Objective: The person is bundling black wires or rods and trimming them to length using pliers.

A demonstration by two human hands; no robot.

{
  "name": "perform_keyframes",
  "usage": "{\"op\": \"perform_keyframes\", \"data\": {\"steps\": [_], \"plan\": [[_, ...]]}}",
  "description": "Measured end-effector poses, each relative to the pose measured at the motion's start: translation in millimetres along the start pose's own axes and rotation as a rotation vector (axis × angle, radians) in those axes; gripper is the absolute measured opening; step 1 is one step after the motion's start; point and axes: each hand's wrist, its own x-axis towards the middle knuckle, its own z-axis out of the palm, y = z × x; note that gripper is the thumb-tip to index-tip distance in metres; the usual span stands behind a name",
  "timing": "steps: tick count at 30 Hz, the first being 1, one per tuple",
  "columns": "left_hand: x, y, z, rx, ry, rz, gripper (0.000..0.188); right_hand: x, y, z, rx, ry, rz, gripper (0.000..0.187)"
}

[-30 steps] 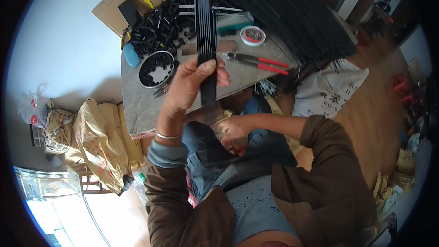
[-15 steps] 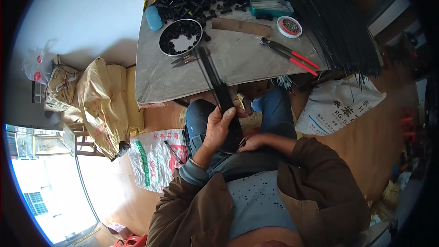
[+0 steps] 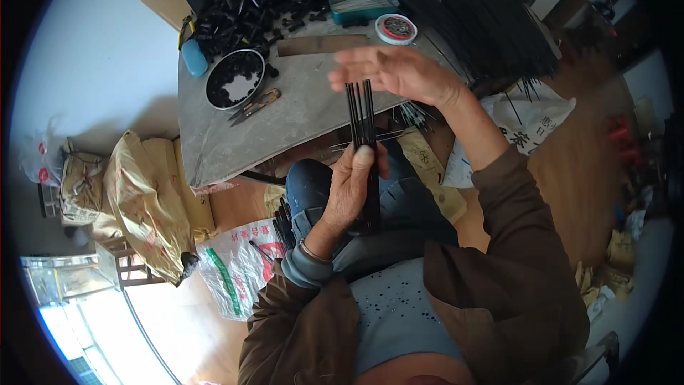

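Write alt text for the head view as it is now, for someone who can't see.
A seated person's left hand grips a bundle of black rods pointing toward a grey table, the open right hand near their tips. On the table lie a bowl, scissors, a heap of black pieces and a sheaf of long black strands.

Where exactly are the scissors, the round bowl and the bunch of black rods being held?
Scissors [image 3: 251,107]: head view, where blades meet handles.
Round bowl [image 3: 241,88]: head view, bare patch of its bottom.
Bunch of black rods [image 3: 363,132]: head view, its upper half.
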Motion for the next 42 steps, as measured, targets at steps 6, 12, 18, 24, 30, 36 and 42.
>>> {"op": "perform_keyframes", "data": {"steps": [6,12,18,24,30,36,42], "plan": [[-6,-5,-12,-0.148,0.104,0.018,0.046,-21,-62,83,0.108,-0.348,-0.138,0.065],[-14,3,-7,-0.256,0.154,-0.192,0.020,-41,-16,69,-0.328,0.226,-0.134,0.045],[-14,5,-6,-0.332,0.209,-0.171,0.025,-53,25,51,-1.062,0.123,0.145,0.015],[-10,10,-3,-0.332,0.226,-0.185,0.027,-52,27,40,-0.939,0.191,0.129,0.010],[-9,12,-3,-0.238,0.254,-0.206,0.024,-64,29,16,-0.097,0.075,0.451,0.024],[-5,3,-28,0.324,0.185,0.068,0.026,-65,77,47,-0.113,-0.306,0.407,0.030],[15,36,-54,0.182,0.033,-0.400,0.032,-62,116,90,0.418,0.197,0.322,0.031]]}}
